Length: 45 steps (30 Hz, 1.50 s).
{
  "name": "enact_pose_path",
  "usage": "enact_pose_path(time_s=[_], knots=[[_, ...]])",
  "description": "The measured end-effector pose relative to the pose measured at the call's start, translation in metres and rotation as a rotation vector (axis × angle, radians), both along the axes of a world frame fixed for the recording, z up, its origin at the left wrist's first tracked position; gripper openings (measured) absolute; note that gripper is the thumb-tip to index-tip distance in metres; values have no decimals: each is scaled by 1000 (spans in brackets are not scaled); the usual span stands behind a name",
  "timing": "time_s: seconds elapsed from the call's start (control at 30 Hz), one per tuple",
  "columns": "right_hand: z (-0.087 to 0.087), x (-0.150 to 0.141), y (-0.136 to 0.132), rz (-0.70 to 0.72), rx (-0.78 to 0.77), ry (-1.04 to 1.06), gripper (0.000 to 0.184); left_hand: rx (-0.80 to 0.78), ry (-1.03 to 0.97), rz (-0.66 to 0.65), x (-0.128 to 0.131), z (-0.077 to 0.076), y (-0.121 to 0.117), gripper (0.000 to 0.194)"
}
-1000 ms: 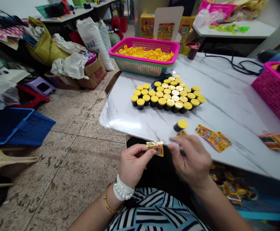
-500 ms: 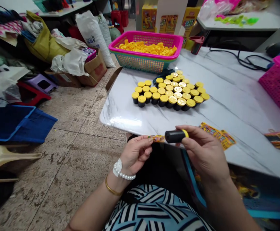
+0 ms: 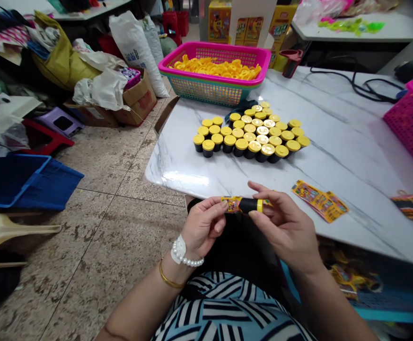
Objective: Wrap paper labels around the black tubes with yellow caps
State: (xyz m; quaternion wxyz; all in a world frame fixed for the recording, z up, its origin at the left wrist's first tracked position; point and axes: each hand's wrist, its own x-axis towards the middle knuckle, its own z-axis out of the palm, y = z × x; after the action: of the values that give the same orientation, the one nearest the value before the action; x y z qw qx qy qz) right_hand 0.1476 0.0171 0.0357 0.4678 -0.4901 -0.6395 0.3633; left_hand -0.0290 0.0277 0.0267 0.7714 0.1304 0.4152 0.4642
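My left hand [image 3: 206, 225] pinches one end of a printed yellow and orange label strip [image 3: 232, 204] between thumb and fingers. A small black canister with a yellow lid [image 3: 249, 205] lies sideways against the strip, its dark end toward my left hand. My right hand [image 3: 287, 225] has its thumb at the yellow lid, and its index finger is raised above. A bit of the printed strip shows past the lid, so it appears to run behind the canister. Several more printed labels [image 3: 320, 201] lie on the marbled table [image 3: 351, 156], right of my hands.
Several upright black canisters with yellow lids [image 3: 252, 137] stand grouped on the table. Behind them is a pink basket [image 3: 213, 81] of yellow plastic pieces. Another pink basket [image 3: 410, 128] is at right, near a black cable [image 3: 355, 90]. A blue bin [image 3: 387, 303] sits under the table edge.
The canister has moved slightly left and against the label strip, which now spreads behind it. My right hand has shifted left and its index finger has lifted.
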Motion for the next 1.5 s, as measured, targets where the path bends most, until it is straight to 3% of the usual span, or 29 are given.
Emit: enact_pose_path(time_s=[0.1,0.27,0.4,0.53,0.67,0.87,1.0,1.1,1.2,1.5], knots=[[-1,4,1,22,-40,-12,24,0,23,16,-2,0,0,30],[10,13,4,59,271,-468,25,-47,-122,-19,-5,1,2,31],[11,9,3,-13,439,-564,29,-4,-95,-60,-6,2,0,30],[-2,2,-3,-50,307,-376,34,98,149,-62,-4,3,-6,30],[-17,1,-9,68,104,-167,35,99,216,6,-2,2,-8,35],[-22,2,-15,117,67,24,39,110,204,37,3,4,-11,34],[-16,6,-15,151,124,-20,40,191,236,76,0,5,-20,36],[-10,10,-15,130,220,-89,41,278,279,-60,-7,3,-24,49],[-6,14,-18,78,247,-149,39,283,265,-256,-9,-2,-23,40],[-16,29,-33,148,205,-179,42,214,125,-384,1,-22,-23,38]])
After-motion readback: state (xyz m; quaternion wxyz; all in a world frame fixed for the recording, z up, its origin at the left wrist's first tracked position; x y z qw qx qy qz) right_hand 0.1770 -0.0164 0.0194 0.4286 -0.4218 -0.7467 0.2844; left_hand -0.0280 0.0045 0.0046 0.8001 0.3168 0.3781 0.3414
